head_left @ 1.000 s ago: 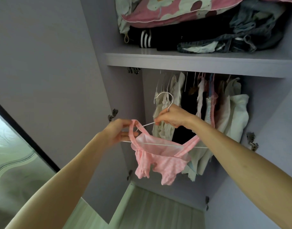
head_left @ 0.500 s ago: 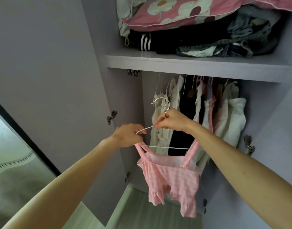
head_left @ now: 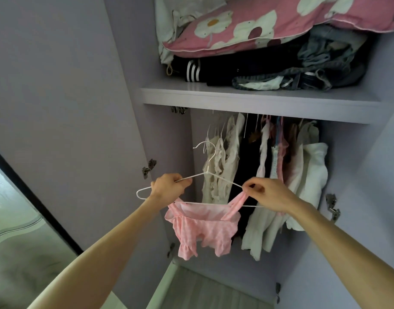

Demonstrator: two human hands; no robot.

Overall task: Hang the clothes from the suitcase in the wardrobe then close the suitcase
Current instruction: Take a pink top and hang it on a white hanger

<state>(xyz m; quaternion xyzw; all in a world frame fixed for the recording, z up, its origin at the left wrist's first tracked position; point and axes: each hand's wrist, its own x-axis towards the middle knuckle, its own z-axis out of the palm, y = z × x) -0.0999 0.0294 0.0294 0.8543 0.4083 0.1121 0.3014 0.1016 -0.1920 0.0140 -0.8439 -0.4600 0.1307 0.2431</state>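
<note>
Obs: pink checked top (head_left: 205, 228) sits on a white wire hanger (head_left: 207, 172), held in front of the open wardrobe, below the shelf (head_left: 213, 94); not yet on the rail. Suitcase not in view.
Left hand (head_left: 169, 186) clenched round the hanger's left arm, probably to steady it and keep the hook upright.
Right hand (head_left: 269, 192) pinches the top's right strap at the hanger's right shoulder, likely seating it so the top will not slide off.
Hook is free and points up, level with the hung garments (head_left: 222, 166).
Writing: none legible. Folded black garment (head_left: 192, 71) on the shelf shows three white stripes, no wordmark readable
</note>
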